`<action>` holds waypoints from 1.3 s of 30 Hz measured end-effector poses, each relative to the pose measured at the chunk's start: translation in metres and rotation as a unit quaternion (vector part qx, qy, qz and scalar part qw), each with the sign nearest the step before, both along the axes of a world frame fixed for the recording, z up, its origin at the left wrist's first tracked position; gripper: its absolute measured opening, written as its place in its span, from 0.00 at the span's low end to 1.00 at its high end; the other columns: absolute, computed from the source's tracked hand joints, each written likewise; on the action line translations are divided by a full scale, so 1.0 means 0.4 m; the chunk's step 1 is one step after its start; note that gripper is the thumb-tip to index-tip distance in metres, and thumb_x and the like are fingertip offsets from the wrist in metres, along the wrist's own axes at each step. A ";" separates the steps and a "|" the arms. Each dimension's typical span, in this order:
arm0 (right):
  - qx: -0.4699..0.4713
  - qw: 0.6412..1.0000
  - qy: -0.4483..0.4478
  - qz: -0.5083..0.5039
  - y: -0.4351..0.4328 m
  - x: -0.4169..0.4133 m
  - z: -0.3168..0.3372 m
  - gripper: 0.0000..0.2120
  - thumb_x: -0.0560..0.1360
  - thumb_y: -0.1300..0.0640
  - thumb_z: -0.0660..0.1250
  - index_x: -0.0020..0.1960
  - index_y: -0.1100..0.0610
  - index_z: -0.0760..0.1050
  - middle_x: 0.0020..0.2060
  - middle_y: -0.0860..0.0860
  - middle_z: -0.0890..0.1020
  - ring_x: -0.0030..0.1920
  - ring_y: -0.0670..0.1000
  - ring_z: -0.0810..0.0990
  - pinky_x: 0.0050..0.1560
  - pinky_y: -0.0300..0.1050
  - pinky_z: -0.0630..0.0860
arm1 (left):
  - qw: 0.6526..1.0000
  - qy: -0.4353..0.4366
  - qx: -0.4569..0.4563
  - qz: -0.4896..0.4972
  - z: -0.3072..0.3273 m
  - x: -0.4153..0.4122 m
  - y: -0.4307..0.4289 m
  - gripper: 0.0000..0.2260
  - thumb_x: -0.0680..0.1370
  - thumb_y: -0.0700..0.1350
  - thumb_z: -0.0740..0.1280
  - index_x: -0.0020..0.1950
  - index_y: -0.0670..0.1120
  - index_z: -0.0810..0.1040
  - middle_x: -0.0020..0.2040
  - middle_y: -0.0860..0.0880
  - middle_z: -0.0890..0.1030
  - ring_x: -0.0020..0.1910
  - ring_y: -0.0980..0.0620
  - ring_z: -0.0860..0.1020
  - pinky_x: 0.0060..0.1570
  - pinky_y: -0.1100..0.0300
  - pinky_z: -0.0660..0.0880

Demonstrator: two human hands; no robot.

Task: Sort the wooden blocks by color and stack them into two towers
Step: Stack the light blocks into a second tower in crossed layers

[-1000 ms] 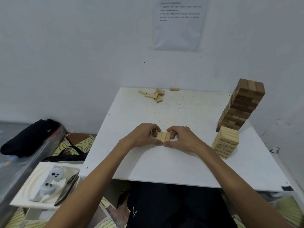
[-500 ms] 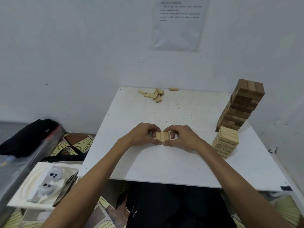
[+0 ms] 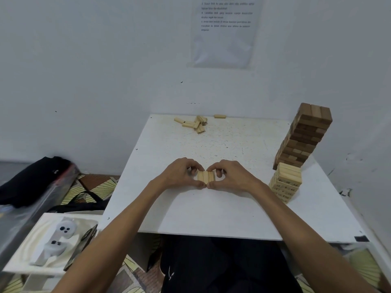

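Observation:
Three light wooden blocks [image 3: 205,176] lie side by side in the middle of the white table [image 3: 211,212]. My left hand [image 3: 182,173] grips their left side and my right hand [image 3: 229,174] grips their right side, thumbs meeting at the front. A tall tower of dark brown blocks [image 3: 303,136] stands at the table's right edge and leans a little. Just in front of it stands a shorter tower of light blocks [image 3: 285,181]. Several loose light blocks [image 3: 193,123] lie at the far edge, with a single light block [image 3: 220,116] beside them.
A white wall with a printed sheet [image 3: 226,30] rises behind the table. To the left, below table height, sits a white tray [image 3: 27,248] with white controllers [image 3: 57,240] and a dark phone [image 3: 81,246]. A black bag [image 3: 31,178] lies further left.
Both hands have stayed around the three light blocks, pressing them closer together. The view has shifted slightly.

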State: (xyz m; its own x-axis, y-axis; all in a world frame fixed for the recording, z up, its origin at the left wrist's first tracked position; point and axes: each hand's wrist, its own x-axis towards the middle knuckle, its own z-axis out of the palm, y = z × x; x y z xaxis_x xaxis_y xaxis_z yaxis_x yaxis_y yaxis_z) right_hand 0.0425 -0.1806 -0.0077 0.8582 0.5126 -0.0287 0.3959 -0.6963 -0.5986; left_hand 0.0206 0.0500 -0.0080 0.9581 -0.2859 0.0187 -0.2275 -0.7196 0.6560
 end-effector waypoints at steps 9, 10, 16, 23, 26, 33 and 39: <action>-0.032 0.998 -0.042 0.021 0.001 0.021 0.091 0.25 0.70 0.41 0.77 0.64 0.45 0.78 0.56 0.46 0.72 0.55 0.45 0.70 0.53 0.43 0.70 | 0.998 -0.053 0.033 -0.024 0.089 0.016 0.011 0.23 0.65 0.61 0.80 0.58 0.58 0.83 0.50 0.55 0.75 0.55 0.54 0.68 0.56 0.54 0.71; -0.029 0.998 -0.044 0.019 0.000 0.022 0.104 0.25 0.70 0.41 0.77 0.64 0.45 0.78 0.56 0.45 0.72 0.55 0.45 0.70 0.52 0.42 0.69 | 0.997 -0.057 0.034 -0.026 0.100 0.020 0.011 0.24 0.64 0.64 0.78 0.58 0.59 0.83 0.51 0.56 0.74 0.56 0.55 0.67 0.58 0.53 0.70; -0.020 0.998 -0.063 0.014 -0.027 0.024 0.185 0.24 0.70 0.41 0.77 0.63 0.46 0.79 0.55 0.44 0.75 0.53 0.45 0.72 0.51 0.42 0.70 | 0.995 -0.082 0.036 -0.043 0.175 0.042 -0.013 0.25 0.60 0.70 0.73 0.54 0.63 0.82 0.54 0.55 0.73 0.59 0.54 0.67 0.62 0.51 0.69; -0.032 0.996 -0.077 -0.011 -0.126 0.009 0.245 0.23 0.69 0.37 0.76 0.61 0.42 0.78 0.53 0.40 0.76 0.53 0.44 0.73 0.50 0.41 0.69 | 0.991 -0.106 0.036 -0.080 0.243 0.055 -0.103 0.21 0.66 0.59 0.80 0.57 0.58 0.84 0.56 0.55 0.74 0.58 0.56 0.68 0.61 0.55 0.67; -0.038 0.995 -0.083 -0.029 -0.180 -0.008 0.259 0.23 0.69 0.36 0.76 0.61 0.41 0.78 0.54 0.40 0.76 0.54 0.44 0.73 0.49 0.41 0.69 | 0.989 -0.104 0.040 -0.099 0.250 0.061 -0.159 0.26 0.61 0.68 0.74 0.56 0.59 0.83 0.57 0.57 0.75 0.60 0.54 0.69 0.62 0.53 0.68; -0.042 0.993 -0.080 -0.073 -0.316 -0.053 0.270 0.23 0.68 0.37 0.77 0.61 0.42 0.79 0.53 0.40 0.76 0.51 0.43 0.74 0.48 0.41 0.71 | 0.982 -0.106 0.043 -0.148 0.256 0.070 -0.298 0.21 0.67 0.61 0.78 0.58 0.57 0.83 0.59 0.57 0.76 0.61 0.54 0.68 0.64 0.48 0.67; -0.039 0.992 -0.064 -0.104 -0.414 -0.084 0.277 0.23 0.69 0.40 0.78 0.60 0.47 0.80 0.55 0.44 0.77 0.54 0.44 0.77 0.50 0.40 0.77 | 0.977 -0.108 0.047 -0.179 0.253 0.076 -0.406 0.20 0.68 0.60 0.79 0.57 0.57 0.83 0.58 0.57 0.75 0.59 0.56 0.68 0.62 0.49 0.69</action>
State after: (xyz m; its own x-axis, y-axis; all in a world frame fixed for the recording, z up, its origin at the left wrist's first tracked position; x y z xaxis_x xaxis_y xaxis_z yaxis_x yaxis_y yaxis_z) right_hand 0.0090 -0.3461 0.1029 0.9439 0.3254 0.0553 0.3092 -0.8132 -0.4930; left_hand 0.0510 -0.1124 0.0931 0.7727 -0.6125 0.1667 -0.6016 -0.6227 0.5003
